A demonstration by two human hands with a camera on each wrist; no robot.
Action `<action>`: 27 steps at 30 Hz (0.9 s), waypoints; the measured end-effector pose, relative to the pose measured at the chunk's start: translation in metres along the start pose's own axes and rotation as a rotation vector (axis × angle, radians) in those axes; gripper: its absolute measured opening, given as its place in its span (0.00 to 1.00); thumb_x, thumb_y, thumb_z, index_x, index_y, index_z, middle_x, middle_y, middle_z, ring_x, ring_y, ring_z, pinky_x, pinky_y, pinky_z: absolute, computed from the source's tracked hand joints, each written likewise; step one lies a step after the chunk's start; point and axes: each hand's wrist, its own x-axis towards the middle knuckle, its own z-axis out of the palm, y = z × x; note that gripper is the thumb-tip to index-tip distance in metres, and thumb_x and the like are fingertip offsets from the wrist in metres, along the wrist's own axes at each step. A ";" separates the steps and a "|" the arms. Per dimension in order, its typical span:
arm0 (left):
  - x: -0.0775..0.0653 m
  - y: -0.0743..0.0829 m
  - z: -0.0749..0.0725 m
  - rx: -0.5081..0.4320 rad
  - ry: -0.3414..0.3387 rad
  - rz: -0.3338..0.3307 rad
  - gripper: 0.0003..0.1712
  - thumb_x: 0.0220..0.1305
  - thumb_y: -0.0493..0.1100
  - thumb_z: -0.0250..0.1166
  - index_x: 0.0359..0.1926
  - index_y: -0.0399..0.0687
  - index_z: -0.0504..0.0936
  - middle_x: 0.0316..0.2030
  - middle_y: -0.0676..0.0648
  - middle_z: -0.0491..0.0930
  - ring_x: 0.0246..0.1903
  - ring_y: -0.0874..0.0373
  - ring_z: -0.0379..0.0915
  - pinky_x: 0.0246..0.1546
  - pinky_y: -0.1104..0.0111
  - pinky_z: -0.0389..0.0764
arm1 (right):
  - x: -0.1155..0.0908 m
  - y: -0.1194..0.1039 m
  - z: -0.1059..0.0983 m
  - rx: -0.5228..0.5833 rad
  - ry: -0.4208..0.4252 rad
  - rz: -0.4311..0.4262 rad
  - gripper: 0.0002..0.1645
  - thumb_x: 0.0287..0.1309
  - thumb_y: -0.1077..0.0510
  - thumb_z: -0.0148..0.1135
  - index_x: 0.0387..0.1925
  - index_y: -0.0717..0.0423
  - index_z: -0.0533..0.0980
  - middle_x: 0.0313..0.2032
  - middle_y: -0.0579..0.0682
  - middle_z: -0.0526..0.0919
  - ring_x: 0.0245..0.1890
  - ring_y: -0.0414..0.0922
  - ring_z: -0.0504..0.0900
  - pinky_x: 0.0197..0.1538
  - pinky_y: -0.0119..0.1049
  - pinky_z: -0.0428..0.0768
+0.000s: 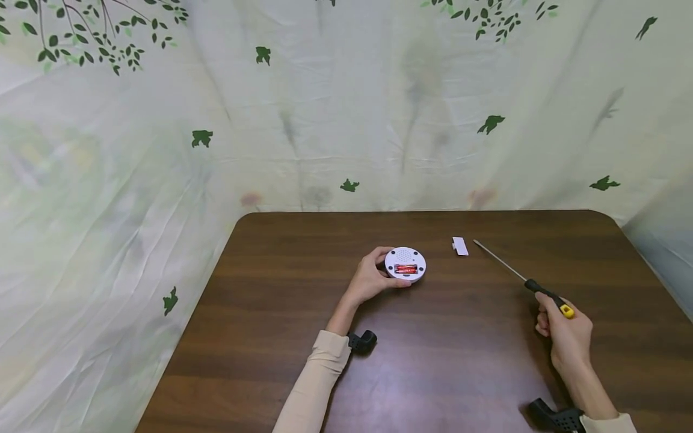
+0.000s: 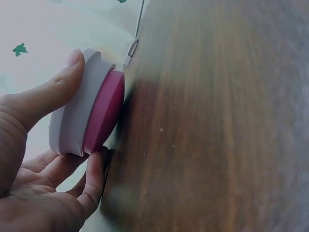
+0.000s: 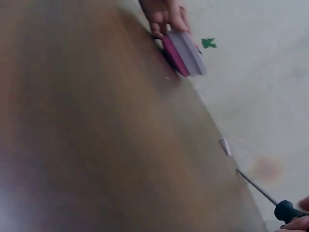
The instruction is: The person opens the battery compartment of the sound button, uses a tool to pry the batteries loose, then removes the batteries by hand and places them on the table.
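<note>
Toward the far edge of the table, the left hand holds a round white-and-pink device between its fingers, red batteries showing, while the right hand's fingers grip a screwdriver, its tip near a small white cover.

The left arm reaches toward the far side, the left hand gripping between thumb and fingers. The right hand, nearer and to the right, grips with curled fingers, its forearm slanting near right.
</note>
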 end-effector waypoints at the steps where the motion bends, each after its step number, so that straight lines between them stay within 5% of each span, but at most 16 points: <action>1: 0.000 0.000 0.000 0.001 -0.001 0.001 0.45 0.43 0.36 0.86 0.64 0.44 0.76 0.58 0.41 0.85 0.35 0.61 0.83 0.39 0.75 0.83 | -0.003 0.002 -0.001 -0.019 -0.010 -0.013 0.14 0.62 0.55 0.74 0.25 0.54 0.79 0.17 0.43 0.75 0.14 0.38 0.69 0.18 0.29 0.70; 7: 0.001 0.003 0.001 0.012 0.017 0.003 0.45 0.43 0.36 0.86 0.64 0.43 0.76 0.58 0.41 0.85 0.35 0.62 0.83 0.40 0.75 0.83 | -0.016 0.012 0.003 -0.172 0.059 -0.103 0.08 0.59 0.54 0.76 0.35 0.52 0.85 0.19 0.42 0.76 0.15 0.38 0.70 0.20 0.26 0.72; 10: 0.000 0.003 0.000 0.013 0.017 -0.007 0.45 0.43 0.36 0.86 0.64 0.43 0.75 0.58 0.41 0.85 0.35 0.62 0.83 0.40 0.75 0.83 | -0.020 0.018 0.006 -0.379 0.128 -0.197 0.17 0.57 0.48 0.78 0.42 0.53 0.88 0.23 0.34 0.78 0.21 0.34 0.71 0.23 0.24 0.71; 14: 0.000 0.002 0.002 0.015 0.007 -0.001 0.46 0.44 0.37 0.86 0.65 0.43 0.75 0.58 0.41 0.85 0.36 0.62 0.83 0.40 0.76 0.83 | -0.024 0.023 0.007 -0.637 0.208 -0.344 0.28 0.56 0.43 0.78 0.50 0.59 0.88 0.39 0.23 0.76 0.40 0.27 0.67 0.44 0.30 0.65; 17: -0.001 0.001 0.003 0.019 0.006 0.003 0.46 0.44 0.37 0.86 0.65 0.43 0.75 0.58 0.41 0.85 0.36 0.62 0.83 0.40 0.76 0.83 | -0.025 0.025 0.005 -0.685 0.193 -0.358 0.32 0.56 0.41 0.77 0.53 0.61 0.86 0.58 0.35 0.76 0.61 0.35 0.64 0.60 0.45 0.59; 20: -0.001 0.002 0.002 0.022 0.008 -0.002 0.45 0.44 0.37 0.86 0.65 0.42 0.75 0.58 0.41 0.85 0.37 0.63 0.82 0.40 0.76 0.82 | -0.024 0.027 0.003 -0.742 0.145 -0.364 0.34 0.59 0.40 0.75 0.55 0.62 0.84 0.74 0.52 0.68 0.75 0.54 0.57 0.71 0.62 0.50; 22: -0.001 0.002 0.001 0.025 0.011 -0.002 0.45 0.44 0.37 0.86 0.65 0.43 0.75 0.58 0.41 0.86 0.37 0.63 0.82 0.40 0.76 0.82 | -0.024 0.029 0.002 -0.794 0.117 -0.405 0.33 0.59 0.41 0.74 0.55 0.63 0.84 0.77 0.59 0.63 0.78 0.63 0.53 0.73 0.68 0.45; 27: -0.001 0.001 0.001 0.024 0.014 0.003 0.45 0.44 0.38 0.86 0.65 0.44 0.76 0.57 0.42 0.86 0.38 0.62 0.82 0.40 0.76 0.82 | -0.025 0.033 0.005 -0.924 0.116 -0.492 0.32 0.59 0.42 0.74 0.55 0.61 0.84 0.77 0.68 0.61 0.77 0.68 0.55 0.72 0.71 0.47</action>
